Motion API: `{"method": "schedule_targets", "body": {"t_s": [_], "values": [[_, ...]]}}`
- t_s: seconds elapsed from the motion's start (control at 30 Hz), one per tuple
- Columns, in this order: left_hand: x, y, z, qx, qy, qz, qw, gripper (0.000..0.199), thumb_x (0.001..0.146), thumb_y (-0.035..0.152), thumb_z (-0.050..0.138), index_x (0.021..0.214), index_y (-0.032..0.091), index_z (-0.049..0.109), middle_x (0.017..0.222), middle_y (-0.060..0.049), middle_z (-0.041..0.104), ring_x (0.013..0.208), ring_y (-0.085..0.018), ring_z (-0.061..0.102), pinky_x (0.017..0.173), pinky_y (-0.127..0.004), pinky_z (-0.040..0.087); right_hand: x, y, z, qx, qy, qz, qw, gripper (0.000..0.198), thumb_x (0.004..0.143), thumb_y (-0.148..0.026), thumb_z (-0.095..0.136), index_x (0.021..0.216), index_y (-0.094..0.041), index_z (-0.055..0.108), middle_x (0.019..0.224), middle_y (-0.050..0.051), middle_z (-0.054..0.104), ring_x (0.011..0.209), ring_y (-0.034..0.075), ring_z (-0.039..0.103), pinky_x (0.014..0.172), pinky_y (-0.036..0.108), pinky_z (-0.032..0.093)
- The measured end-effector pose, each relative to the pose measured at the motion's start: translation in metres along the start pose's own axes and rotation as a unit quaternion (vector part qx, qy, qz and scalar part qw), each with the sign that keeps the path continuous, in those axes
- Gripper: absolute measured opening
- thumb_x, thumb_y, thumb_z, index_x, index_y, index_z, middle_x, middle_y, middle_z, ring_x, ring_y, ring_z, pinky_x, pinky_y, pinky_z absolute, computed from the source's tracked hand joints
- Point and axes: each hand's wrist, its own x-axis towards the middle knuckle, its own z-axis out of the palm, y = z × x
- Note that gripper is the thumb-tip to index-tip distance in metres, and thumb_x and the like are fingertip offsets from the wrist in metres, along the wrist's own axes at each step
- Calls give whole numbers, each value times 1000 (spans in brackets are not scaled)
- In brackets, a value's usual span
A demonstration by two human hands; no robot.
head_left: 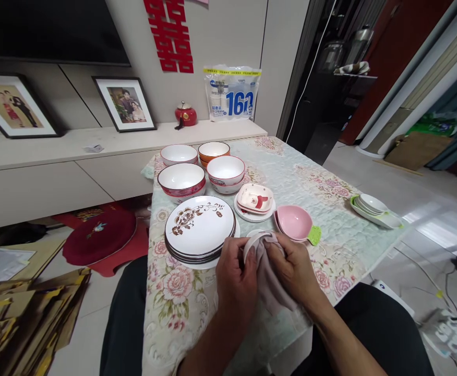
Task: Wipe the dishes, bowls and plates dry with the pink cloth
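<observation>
Both hands meet in front of my body, above the near part of the table. My left hand point(236, 274) is closed on a small pale dish point(252, 244), of which only a curved rim shows. My right hand point(293, 266) is closed on a greyish-mauve cloth point(272, 287), pressed over the dish and hanging below it. Left of the hands is a stack of white plates point(201, 224) with dark rims and a brown flower pattern. Just beyond them are pink leaf-shaped bowls point(294, 222) and small bear-patterned dishes point(255, 198) on white plates.
Stacked bowls point(181, 177) stand at the table's far left. White and green dishes point(371, 204) lie near the right edge of the floral tablecloth point(318, 180). Behind is a cabinet with picture frames point(129, 104), a red jar point(185, 115) and a plastic pack point(233, 96). A red stool point(99, 235) stands left.
</observation>
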Motion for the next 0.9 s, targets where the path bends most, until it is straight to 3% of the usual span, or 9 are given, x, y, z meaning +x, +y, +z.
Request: {"method": "schedule_targets", "body": {"t_s": [0.1,0.17,0.27,0.37,0.5,0.63,0.77,0.83,0.9], "values": [[0,0,0,-14,-6,-36,999,10,94,25,52,94,20,61,84,-3,66,75,-17,61,67,-30,48,0,0,0,-5,-12,11,1000,22,99,-19,49,88,-18,68,70,-1,68,61,14,62,58,23,48],[-1,0,1,-19,-30,-48,998,11,93,24,53,95,20,62,83,-3,67,75,-18,61,68,-31,49,-1,3,-5,-74,3,-62,995,20,98,-16,49,99,-17,69,75,2,71,64,16,65,61,25,51],[0,1,2,-7,-66,-33,997,13,90,20,54,96,20,65,84,-3,67,78,-19,63,70,-31,49,-1,7,-14,-202,31,-193,960,31,97,-12,49,123,-16,65,85,7,74,73,20,70,65,29,55],[0,2,1,2,-76,6,997,15,89,16,52,94,20,66,83,-3,67,77,-18,63,69,-30,49,-1,8,-19,-251,29,-245,936,36,96,-8,48,128,-17,63,94,10,76,82,21,72,70,31,58],[0,1,1,10,-54,29,998,13,91,18,52,94,19,65,83,-3,68,74,-17,63,67,-29,49,0,8,-13,-180,33,-196,963,30,97,-12,50,124,-15,64,94,10,77,79,21,73,68,29,57],[0,0,0,14,-16,7,1000,11,92,21,53,95,20,63,84,-3,68,75,-18,63,68,-30,50,0,3,-1,-29,14,-37,999,21,99,-18,49,103,-18,70,81,3,75,70,17,69,66,26,54],[0,1,-1,8,17,-18,1000,9,90,24,53,93,21,62,82,-2,68,75,-19,64,68,-30,51,-1,-3,6,52,-22,73,996,28,101,-27,48,82,-18,66,70,0,68,63,15,62,57,23,49],[1,1,0,7,5,-34,999,9,90,25,53,92,21,62,81,-3,69,74,-19,65,68,-31,51,-2,-1,4,13,-26,43,999,25,100,-24,48,87,-18,67,73,1,70,65,16,64,59,24,50],[1,1,1,5,-29,-35,999,11,90,25,53,95,21,62,84,-4,71,75,-20,66,69,-32,52,-2,3,-1,-75,-10,-58,995,22,100,-19,47,103,-17,69,79,4,73,69,17,67,63,27,52]]}}
